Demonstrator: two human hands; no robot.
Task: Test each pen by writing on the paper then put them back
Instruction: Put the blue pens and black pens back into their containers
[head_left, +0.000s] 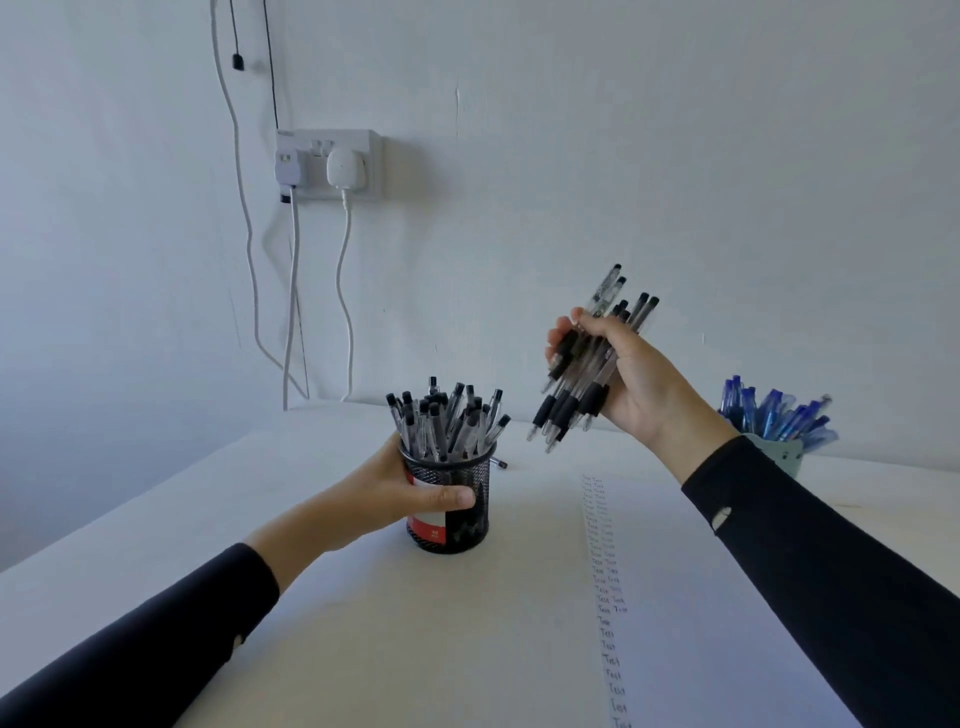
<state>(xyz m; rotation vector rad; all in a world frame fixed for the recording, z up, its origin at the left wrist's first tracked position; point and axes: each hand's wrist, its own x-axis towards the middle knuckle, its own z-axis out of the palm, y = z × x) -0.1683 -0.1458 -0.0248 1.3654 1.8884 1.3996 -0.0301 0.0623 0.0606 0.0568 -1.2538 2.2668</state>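
Note:
A black mesh pen holder (470, 486) with a red and white label stands mid-table, packed with several black-capped clear pens (449, 421). My left hand (410, 493) grips the holder from its left side, thumb across the front. My right hand (623, 374) is raised above the table to the right of the holder and grips a bundle of black pens (582, 374), tips pointing down-left. A white paper (675, 597) lies on the table under my right arm, with a column of small handwritten "Test" words (605, 582).
A pale green cup (784, 457) full of blue pens (779, 413) stands at the far right. One loose pen (500, 462) lies just behind the black holder. A wall socket (330, 163) with plugs and hanging cables sits on the wall behind the white table (311, 457).

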